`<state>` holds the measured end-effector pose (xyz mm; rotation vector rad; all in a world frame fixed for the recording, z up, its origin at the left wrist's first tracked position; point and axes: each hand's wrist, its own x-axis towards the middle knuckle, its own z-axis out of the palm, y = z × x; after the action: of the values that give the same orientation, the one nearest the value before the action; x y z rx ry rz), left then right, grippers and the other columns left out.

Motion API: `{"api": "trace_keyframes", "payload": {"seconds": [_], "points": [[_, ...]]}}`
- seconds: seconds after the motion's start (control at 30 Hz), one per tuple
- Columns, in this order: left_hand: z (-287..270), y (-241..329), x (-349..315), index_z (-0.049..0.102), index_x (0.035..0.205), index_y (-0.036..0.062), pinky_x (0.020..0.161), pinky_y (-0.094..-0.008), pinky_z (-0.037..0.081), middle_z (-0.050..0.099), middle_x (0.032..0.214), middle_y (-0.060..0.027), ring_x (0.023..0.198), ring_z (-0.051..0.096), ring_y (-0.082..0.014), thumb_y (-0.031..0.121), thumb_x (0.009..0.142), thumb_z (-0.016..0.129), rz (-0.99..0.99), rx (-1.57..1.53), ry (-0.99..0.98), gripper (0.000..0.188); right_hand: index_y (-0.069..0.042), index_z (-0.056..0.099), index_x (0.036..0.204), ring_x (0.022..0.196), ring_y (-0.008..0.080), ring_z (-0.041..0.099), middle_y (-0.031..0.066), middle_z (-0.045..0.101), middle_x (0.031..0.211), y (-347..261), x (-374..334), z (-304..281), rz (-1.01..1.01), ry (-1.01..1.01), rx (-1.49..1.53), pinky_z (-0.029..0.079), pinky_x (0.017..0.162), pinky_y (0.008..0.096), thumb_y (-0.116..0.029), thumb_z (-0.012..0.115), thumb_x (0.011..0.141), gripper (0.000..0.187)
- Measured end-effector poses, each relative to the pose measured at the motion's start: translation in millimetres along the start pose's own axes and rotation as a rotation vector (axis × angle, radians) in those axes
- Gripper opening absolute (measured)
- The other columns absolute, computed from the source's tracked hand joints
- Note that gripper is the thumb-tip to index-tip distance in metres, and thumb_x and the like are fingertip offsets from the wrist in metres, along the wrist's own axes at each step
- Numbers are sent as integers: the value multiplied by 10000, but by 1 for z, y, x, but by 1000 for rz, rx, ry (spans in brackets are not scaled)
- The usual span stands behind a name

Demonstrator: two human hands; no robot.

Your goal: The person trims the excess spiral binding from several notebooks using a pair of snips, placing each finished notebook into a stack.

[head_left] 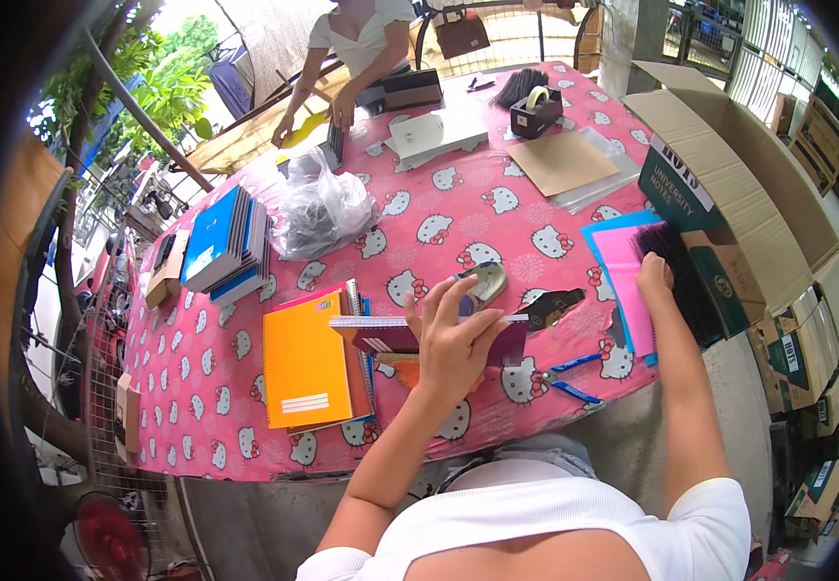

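My left hand (453, 339) is closed around a purple notebook (390, 335), standing it on edge with its pale page edges upward. My right hand (655, 279) reaches to a bundle of black, coil-like strands (683, 290) beside the big carton. Its fingertips are pinched at the strands; whether they grip one is too small to tell. Under that bundle lie pink sheets (625, 261) and blue sheets (594, 235). Left of the purple notebook rests a stack topped by an orange notebook (305, 363). Blue-handled pliers (574, 378) lie between my arms, near the table's front edge.
An open cardboard carton (758, 184) stands at the right. Blue notebooks (216, 237) are stacked at the left, next to a clear plastic bag (322, 208). A tape dispenser (537, 114) and brown board (563, 170) sit farther back. Across the table, another person (361, 48) handles yellow material.
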<state>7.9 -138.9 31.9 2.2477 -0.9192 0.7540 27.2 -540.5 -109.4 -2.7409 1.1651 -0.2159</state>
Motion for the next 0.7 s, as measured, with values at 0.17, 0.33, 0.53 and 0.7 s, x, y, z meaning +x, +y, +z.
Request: {"api": "trace_keyframes", "payload": {"seconds": [0.17,0.33,0.53,0.7], "points": [[7,-8,-9,671,827,123,1007,-428,287,672,842,8,822,612,-184,253,803,699,-75,-171,-61,135,-23,633,908,971,365,650,216,670,986,2,2,-6,18,-72,-19,531,817,447,-98,604,804,132],[4,-5,-7,690,841,123,990,-401,307,663,752,20,726,596,-157,227,791,715,-82,-154,-107,118,-56,645,940,832,309,639,158,661,941,5,-21,-21,-170,93,345,517,736,384,16,594,720,237],[-1,-4,-9,709,848,146,940,-380,318,663,777,27,720,582,-151,258,781,724,-69,-152,-76,132,-59,666,1123,735,127,572,64,644,892,-66,-160,-93,-686,-238,1025,461,645,253,104,590,771,395],[3,-2,-10,719,797,158,896,-367,314,666,808,41,756,575,-142,294,757,739,-39,-183,-22,143,-61,708,1057,635,107,531,36,634,809,-82,-195,-114,-746,-113,1053,429,562,244,-42,744,751,309]]}}
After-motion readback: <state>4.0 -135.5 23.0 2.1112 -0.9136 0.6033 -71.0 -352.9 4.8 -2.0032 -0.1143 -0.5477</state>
